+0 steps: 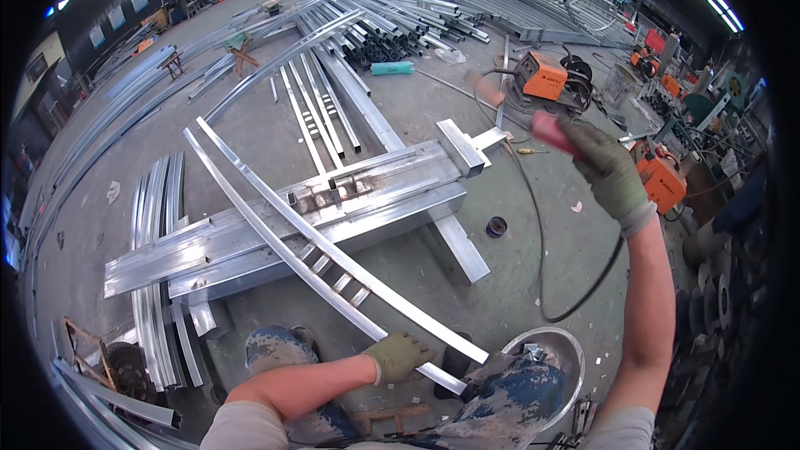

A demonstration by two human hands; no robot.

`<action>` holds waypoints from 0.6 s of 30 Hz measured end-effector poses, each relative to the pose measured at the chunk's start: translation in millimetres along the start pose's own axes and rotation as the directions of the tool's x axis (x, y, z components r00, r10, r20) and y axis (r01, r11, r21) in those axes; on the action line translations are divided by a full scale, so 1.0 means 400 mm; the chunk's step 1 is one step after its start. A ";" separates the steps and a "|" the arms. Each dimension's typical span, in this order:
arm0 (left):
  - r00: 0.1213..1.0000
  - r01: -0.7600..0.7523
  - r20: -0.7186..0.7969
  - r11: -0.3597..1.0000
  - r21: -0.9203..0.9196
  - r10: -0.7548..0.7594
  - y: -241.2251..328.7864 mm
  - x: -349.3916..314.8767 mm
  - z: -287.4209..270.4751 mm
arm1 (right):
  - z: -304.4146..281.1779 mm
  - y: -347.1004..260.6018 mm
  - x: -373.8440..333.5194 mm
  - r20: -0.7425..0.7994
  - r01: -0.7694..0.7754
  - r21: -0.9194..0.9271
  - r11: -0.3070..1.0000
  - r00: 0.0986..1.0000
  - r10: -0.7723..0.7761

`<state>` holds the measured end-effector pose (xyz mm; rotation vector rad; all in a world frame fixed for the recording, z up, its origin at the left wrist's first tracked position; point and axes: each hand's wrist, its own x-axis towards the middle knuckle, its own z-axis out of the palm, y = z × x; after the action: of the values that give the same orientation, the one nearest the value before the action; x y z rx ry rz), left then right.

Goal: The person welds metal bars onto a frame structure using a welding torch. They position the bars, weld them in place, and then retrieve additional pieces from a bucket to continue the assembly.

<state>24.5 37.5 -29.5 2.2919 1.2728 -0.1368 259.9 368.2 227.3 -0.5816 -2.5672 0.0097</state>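
Green-gloved, the left hand (402,357) curls around a metal frame (333,250), the right hand (608,168) around a blurred red object (552,132); loose holding could let the frame slide.

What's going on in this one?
A person's left hand, gloved, grips the near end of a curved metal frame lying across a metal bench. Short crosspieces join its two rails. The right hand, also gloved, is raised off to the right, away from the frame, with a red object too blurred to identify. A bowl sits by the right knee.
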 end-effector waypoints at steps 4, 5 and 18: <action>0.997 0.003 -0.074 1.000 0.006 -0.003 -0.010 -0.020 0.020 | 0.063 -0.120 -0.028 0.323 0.119 -0.247 0.962 0.946 -0.034; 0.997 -0.006 -0.082 1.000 0.005 0.007 -0.006 -0.013 0.017 | 0.102 -0.125 -0.072 0.332 0.079 -0.208 0.975 0.943 -0.005; 0.993 -0.055 -0.109 0.998 -0.010 0.053 -0.017 -0.003 0.034 | 0.756 -0.122 -0.464 0.645 -0.526 0.304 0.794 0.727 0.235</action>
<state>20.3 32.9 -43.6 2.3480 1.2596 0.0153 241.0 279.1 -119.1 -1.0431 -2.7712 1.1006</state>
